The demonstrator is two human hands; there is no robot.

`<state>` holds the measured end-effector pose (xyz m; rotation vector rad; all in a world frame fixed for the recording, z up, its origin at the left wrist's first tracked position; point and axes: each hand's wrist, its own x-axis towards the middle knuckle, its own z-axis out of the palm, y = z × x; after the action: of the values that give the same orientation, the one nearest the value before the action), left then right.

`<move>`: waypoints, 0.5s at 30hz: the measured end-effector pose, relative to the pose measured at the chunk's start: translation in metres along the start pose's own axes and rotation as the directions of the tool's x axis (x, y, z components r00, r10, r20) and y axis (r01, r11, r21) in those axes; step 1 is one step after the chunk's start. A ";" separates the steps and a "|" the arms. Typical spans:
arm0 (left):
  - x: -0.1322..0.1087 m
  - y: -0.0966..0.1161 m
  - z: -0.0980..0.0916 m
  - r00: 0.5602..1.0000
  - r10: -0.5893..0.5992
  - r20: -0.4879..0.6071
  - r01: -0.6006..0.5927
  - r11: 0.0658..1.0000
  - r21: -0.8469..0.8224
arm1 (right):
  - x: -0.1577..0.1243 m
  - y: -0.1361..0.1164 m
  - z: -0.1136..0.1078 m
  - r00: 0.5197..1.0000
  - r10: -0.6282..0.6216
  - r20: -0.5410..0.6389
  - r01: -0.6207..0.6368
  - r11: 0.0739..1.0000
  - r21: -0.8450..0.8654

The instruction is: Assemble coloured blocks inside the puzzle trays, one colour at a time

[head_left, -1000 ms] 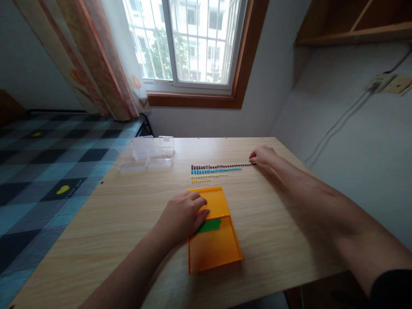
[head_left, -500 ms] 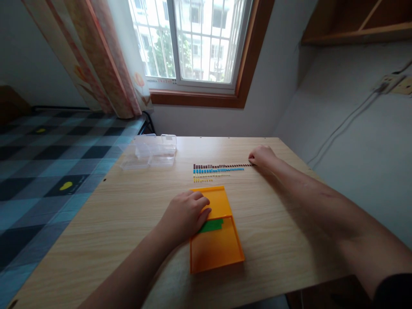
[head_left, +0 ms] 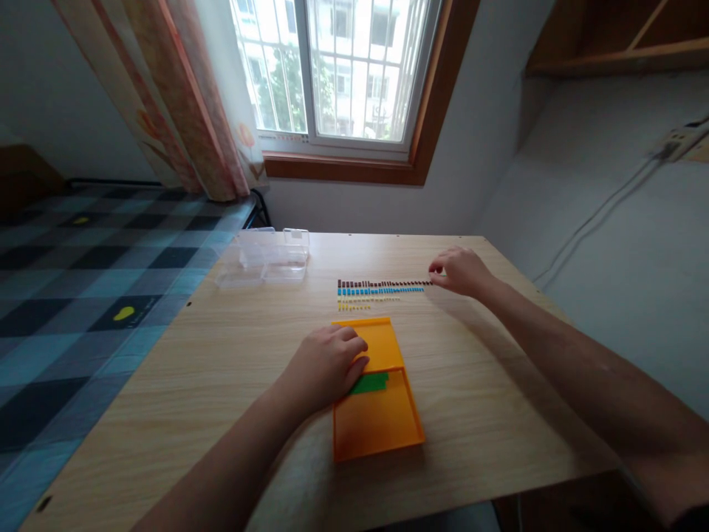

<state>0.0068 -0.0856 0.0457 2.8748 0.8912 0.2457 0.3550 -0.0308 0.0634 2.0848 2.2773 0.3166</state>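
Observation:
An orange tray (head_left: pixel 382 421) lies on the wooden table (head_left: pixel 221 369) in front of me. My left hand (head_left: pixel 326 366) rests on its left edge with fingers curled, touching a flat green piece (head_left: pixel 372 383) inside the tray. Beyond the tray run rows of tiny pieces: a dark brown row (head_left: pixel 382 283), a blue row (head_left: pixel 379 291) and shorter yellow rows (head_left: pixel 365 301). My right hand (head_left: pixel 459 270) is at the right end of the brown row, fingers bent in a pinch; whether it holds a piece is too small to see.
A clear plastic compartment box (head_left: pixel 266 258) stands open at the table's back left. A window and curtain are behind the table, a grey wall with a cable on the right, and a checked blue cover on the left.
My right hand has lifted slightly from the end of the brown row. The left hand stays on the tray. The view has shifted a little.

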 end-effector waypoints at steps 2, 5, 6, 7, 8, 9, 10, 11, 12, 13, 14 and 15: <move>0.001 0.002 0.002 1.000 0.028 0.007 -0.028 1.000 -0.003 | -0.028 -0.020 -0.003 0.992 -0.117 -0.046 0.122 0.987 0.103; 0.002 0.002 0.008 0.999 0.004 -0.034 -0.005 1.000 -0.020 | -0.065 -0.059 -0.002 0.954 -0.286 -0.089 0.299 0.912 0.279; 0.003 0.002 0.011 0.998 -0.016 -0.061 0.014 0.999 -0.033 | -0.073 -0.072 -0.002 0.946 -0.308 -0.104 0.325 0.889 0.323; 0.003 0.001 0.014 0.995 -0.031 -0.090 0.027 0.998 -0.050 | -0.078 -0.084 -0.003 0.937 -0.326 -0.127 0.349 0.862 0.368; 0.003 0.001 0.016 0.991 -0.041 -0.128 0.032 0.997 -0.069 | -0.082 -0.095 -0.005 0.929 -0.336 -0.155 0.369 0.829 0.420; 0.003 0.000 0.018 0.984 -0.041 -0.174 0.025 0.996 -0.090 | -0.083 -0.104 -0.009 0.922 -0.341 -0.183 0.386 0.788 0.479; 0.002 -0.001 0.019 0.973 -0.034 -0.227 0.009 0.994 -0.110 | -0.083 -0.111 -0.012 0.917 -0.340 -0.209 0.399 0.742 0.539; 0.002 -0.001 0.020 0.959 -0.022 -0.283 -0.015 0.992 -0.128 | -0.081 -0.117 -0.015 0.915 -0.333 -0.229 0.402 0.692 0.600; 0.001 -0.001 0.019 0.942 -0.005 -0.336 -0.046 0.989 -0.142 | -0.080 -0.121 -0.018 0.916 -0.321 -0.240 0.396 0.641 0.657; 0.000 -0.001 0.019 0.924 0.014 -0.383 -0.077 0.986 -0.150 | -0.078 -0.123 -0.019 0.921 -0.304 -0.242 0.382 0.594 0.708; -0.001 -0.001 0.019 0.906 0.033 -0.423 -0.109 0.982 -0.155 | -0.076 -0.124 -0.019 0.929 -0.285 -0.236 0.360 0.550 0.753; -0.001 -0.001 0.018 0.888 0.057 -0.456 -0.141 0.978 -0.153 | -0.075 -0.125 -0.017 0.938 -0.267 -0.223 0.334 0.509 0.794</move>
<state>0.0091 -0.0870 0.0276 2.7318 0.7292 0.9851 0.2366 -0.1169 0.0497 1.8193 3.1606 -0.9133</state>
